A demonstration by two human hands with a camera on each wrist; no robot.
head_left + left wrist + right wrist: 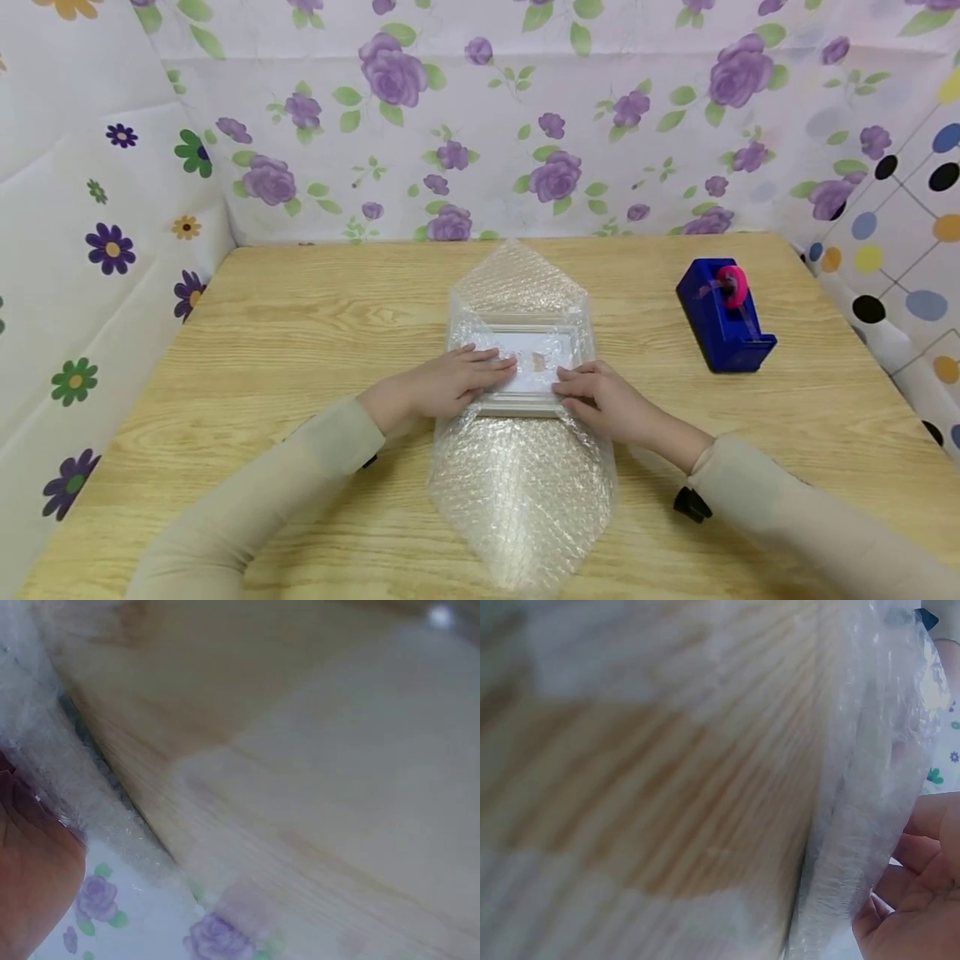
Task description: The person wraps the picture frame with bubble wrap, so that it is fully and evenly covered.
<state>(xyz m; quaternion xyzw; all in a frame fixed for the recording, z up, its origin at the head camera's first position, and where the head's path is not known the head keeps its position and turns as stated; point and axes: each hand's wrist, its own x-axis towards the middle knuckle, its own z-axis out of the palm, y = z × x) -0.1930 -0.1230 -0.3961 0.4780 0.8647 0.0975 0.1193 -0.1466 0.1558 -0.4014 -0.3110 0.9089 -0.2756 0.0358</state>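
Touching one bubble-wrap sheet (521, 492) around one frame (517, 410): left hand (454, 383), right hand (606, 403), both unclenched, apart; one tape dispenser (722, 327).

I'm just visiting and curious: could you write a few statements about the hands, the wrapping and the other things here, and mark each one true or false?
1. Bubble wrap is folded over the left and right edges of a frame. True.

2. The near flap of the bubble wrap covers the frame. False: it lies spread out toward the person.

3. The left hand rests on the wrapped frame. True.

4. The right hand is on the tape dispenser. False: it touches the right side of the wrapped frame.

5. The tape dispenser is blue and stands on the right part of the table. True.

6. The table is covered with a striped cloth. False: its wood-grain top shows.
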